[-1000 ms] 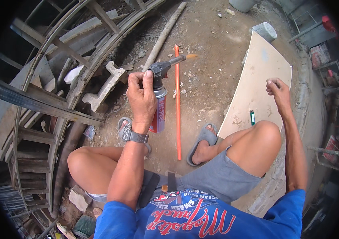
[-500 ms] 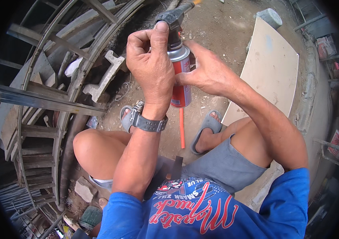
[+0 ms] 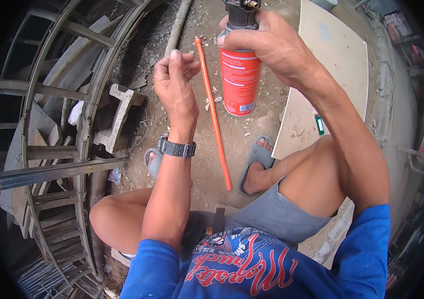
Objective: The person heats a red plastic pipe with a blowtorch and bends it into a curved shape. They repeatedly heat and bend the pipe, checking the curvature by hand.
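The right hand [image 3: 277, 49] is wrapped around the neck of a red gas canister [image 3: 241, 82], thumb and fingers closed just below the black torch head [image 3: 240, 17] fitted on it. The canister is held up over the dirt ground [image 3: 192, 169], just left of a pale plywood sheet [image 3: 339, 74]; white lines of print and a barcode mark its side. A small brass fitting [image 3: 254, 4] shows on the torch head, whose top meets the upper edge of the view.

The left hand [image 3: 176, 94] is raised, empty, with its fingers loosely curled and its thumb pointing up, apart from the canister. A dark grey wristwatch [image 3: 177, 148] circles the left wrist.

A slim orange pipe [image 3: 214, 119] lies on the ground between the 2 grey slippers [image 3: 259, 157] on the person's feet, its near end closer to the right slipper. A green lighter [image 3: 319, 124] rests on the plywood sheet. Off to the left are a notched concrete piece [image 3: 119, 117], a round pole [image 3: 178, 27] and a ladder-like frame [image 3: 52, 153].
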The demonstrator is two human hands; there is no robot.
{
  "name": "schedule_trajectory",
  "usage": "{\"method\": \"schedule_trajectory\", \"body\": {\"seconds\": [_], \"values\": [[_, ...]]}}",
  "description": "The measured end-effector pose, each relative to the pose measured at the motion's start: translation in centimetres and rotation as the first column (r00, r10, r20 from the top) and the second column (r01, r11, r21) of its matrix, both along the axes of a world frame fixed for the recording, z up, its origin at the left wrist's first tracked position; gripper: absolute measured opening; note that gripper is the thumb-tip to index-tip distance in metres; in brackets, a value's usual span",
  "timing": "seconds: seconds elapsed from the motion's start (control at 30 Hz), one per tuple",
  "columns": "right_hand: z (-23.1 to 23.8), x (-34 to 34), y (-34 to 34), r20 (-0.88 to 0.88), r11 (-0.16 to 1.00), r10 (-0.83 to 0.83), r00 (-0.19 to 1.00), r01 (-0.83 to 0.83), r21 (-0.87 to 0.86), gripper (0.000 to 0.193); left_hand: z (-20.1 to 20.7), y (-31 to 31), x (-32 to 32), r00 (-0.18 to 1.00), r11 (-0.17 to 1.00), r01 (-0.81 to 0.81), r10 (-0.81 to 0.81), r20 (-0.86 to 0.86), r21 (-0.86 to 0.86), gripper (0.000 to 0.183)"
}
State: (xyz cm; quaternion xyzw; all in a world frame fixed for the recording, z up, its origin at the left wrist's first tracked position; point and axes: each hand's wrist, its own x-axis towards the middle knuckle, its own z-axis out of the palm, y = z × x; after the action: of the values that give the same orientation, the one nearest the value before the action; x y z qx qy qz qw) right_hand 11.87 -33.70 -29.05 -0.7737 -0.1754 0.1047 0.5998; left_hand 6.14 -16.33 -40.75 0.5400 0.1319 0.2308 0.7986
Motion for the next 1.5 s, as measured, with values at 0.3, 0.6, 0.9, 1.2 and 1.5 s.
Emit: {"method": "schedule_trajectory", "body": {"seconds": [0.3,0.6,0.9,1.2,1.5], "values": [[2.3,0.4,-2.5,-0.187,0.97,0.037,0.982,0.009,0.241,0.033,-29.3,-2.1,-13.1,0.526,0.741,0.555,0.04,-0.85,0.378,0.049],[2.5,1.1,-3.1,-0.297,0.95,-0.069,0.952,0.154,0.273,0.038,-29.1,-3.2,-13.2,0.358,0.633,0.73,-0.034,-0.933,0.257,0.045],[3.2,0.9,-3.8,-0.206,0.962,-0.117,0.972,0.162,0.219,0.039,-28.2,-2.1,-11.5,0.271,0.852,0.353,-0.489,-0.829,-0.387,0.032],[5.8,-0.3,-3.7,-0.112,0.923,-0.129,0.985,0.16,0.349,0.033,-17.9,2.1,-9.7,0.51,0.748,0.485,-0.663,-0.548,-0.453,0.04],[8.2,-2.4,-3.1,0.002,0.83,-0.079,0.997,0.065,0.554,0.026,1.9,10.4,0.3,0.875,0.893,0.42,-0.35,-0.334,0.165,0.036]]}}
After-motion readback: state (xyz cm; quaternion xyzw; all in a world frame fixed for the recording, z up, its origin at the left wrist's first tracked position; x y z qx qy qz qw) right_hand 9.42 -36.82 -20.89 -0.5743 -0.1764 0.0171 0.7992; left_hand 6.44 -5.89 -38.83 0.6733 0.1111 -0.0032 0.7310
